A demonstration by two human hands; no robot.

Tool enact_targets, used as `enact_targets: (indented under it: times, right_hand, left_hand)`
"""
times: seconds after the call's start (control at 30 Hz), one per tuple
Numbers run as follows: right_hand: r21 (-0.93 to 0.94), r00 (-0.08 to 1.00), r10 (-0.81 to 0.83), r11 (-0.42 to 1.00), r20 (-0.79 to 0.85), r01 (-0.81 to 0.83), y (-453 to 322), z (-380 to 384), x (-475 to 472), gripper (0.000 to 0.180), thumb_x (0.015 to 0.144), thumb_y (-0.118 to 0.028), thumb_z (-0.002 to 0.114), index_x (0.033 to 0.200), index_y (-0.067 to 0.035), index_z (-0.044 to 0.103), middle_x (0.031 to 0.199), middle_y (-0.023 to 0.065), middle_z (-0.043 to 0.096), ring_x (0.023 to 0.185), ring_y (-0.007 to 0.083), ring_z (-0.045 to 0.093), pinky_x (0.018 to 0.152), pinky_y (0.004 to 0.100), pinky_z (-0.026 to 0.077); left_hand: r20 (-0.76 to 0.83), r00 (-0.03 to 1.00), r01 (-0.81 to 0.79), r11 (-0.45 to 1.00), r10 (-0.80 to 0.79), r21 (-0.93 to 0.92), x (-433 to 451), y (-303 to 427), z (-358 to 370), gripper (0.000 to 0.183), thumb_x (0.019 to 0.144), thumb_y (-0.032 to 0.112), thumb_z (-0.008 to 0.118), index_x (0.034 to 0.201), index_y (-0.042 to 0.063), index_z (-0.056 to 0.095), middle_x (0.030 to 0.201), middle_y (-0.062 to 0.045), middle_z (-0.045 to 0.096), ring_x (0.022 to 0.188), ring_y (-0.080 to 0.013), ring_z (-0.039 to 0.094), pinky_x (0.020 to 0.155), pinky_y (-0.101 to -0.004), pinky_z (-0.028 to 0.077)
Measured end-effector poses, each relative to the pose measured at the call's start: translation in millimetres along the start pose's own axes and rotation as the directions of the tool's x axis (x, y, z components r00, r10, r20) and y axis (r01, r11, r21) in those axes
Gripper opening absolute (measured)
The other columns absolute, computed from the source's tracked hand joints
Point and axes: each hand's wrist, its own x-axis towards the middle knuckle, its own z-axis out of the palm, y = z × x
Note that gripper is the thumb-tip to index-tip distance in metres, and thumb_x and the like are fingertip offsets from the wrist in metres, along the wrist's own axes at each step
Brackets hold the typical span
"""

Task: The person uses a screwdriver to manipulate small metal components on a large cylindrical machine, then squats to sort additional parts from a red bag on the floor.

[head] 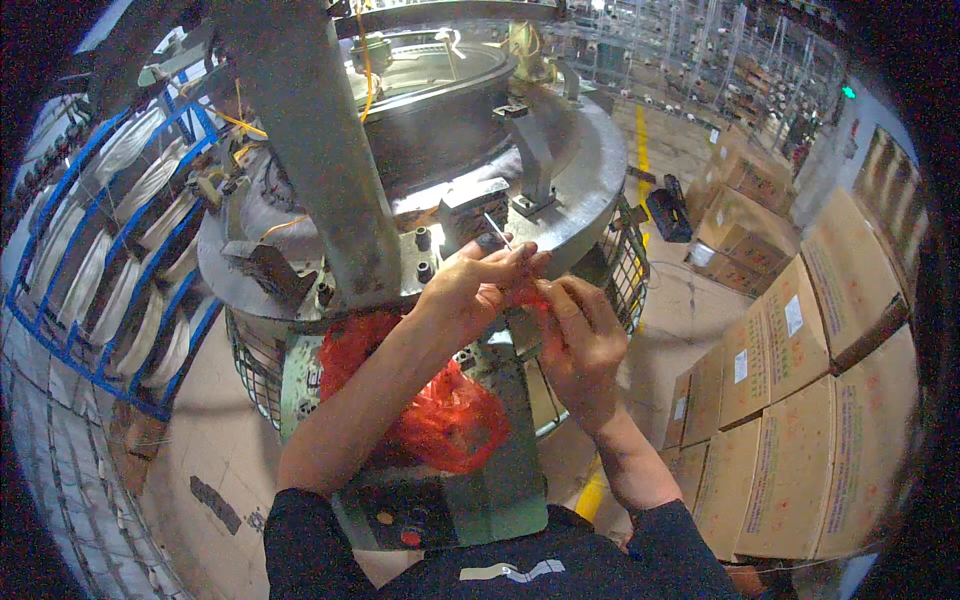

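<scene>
Both of my hands meet in front of a large round metal machine, probably a circular knitting machine (600, 142). My left hand (476, 281) pinches a thin, pale, needle-like piece (496, 230), which points up and to the left. Close against its fingertips, my right hand (585, 337) has its fingers curled. Something reddish shows between the hands, too blurred to name. Below them, a crumpled red plastic bag (457, 424) lies on a green machine housing (499, 495); my left forearm hides part of it. What the bag holds is unclear.
A thick metal column (315, 150) rises left of my hands. At left stands a blue rack (112, 259) with pale bundles. Cardboard boxes (795, 420) are stacked at right. A dark object (667, 214) lies on the floor by a yellow line (642, 157).
</scene>
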Motion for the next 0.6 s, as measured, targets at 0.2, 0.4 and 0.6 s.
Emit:
enact_targets:
  times: [0.2, 0.4, 0.6]
  right_hand:
    - [0.111, 0.99, 0.061, 0.993, -0.127, -0.047, -6.9, -9.9, -16.6, 0.04, 0.085, -0.007, 0.085, 0.123, -0.002, 0.073, 0.114, 0.0154, 0.069, 0.089, 0.029, 0.071, 0.072, 0.0386, 0.06]
    - [0.008, 0.992, -0.106, 0.994, -0.073, 0.106, 6.0, 0.5, -10.3, 0.037, 0.088, -0.008, 0.084, 0.122, -0.002, 0.072, 0.108, 0.0141, 0.072, 0.086, 0.0303, 0.072, 0.068, 0.0399, 0.059]
    - [0.097, 0.992, 0.06, 0.994, -0.115, -0.049, 5.1, 4.5, -2.9, 0.038, 0.093, 0.002, 0.076, 0.13, -0.002, 0.068, 0.091, 0.0158, 0.074, 0.075, 0.0265, 0.073, 0.065, 0.0397, 0.058]
  left_hand:
    - [0.014, 0.998, 0.054, 0.997, -0.055, 0.057, 2.8, 3.2, -8.3, 0.023, 0.096, 0.004, 0.075, 0.112, 0.004, 0.059, 0.106, -0.011, 0.07, 0.099, -0.025, 0.072, 0.098, -0.0411, 0.06]
    - [-0.032, 0.999, -0.032, 0.996, 0.034, 0.084, 2.3, 0.1, -1.8, 0.028, 0.093, 0.009, 0.082, 0.11, 0.005, 0.06, 0.092, -0.004, 0.069, 0.089, -0.0171, 0.071, 0.081, -0.0325, 0.059]
    - [0.168, 0.667, -0.387, 0.145, 0.725, 0.911, -17.1, 13.8, -5.2, 0.056, 0.078, 0.007, 0.09, 0.122, 0.003, 0.057, 0.104, -0.01, 0.072, 0.097, -0.02, 0.07, 0.085, -0.0339, 0.058]
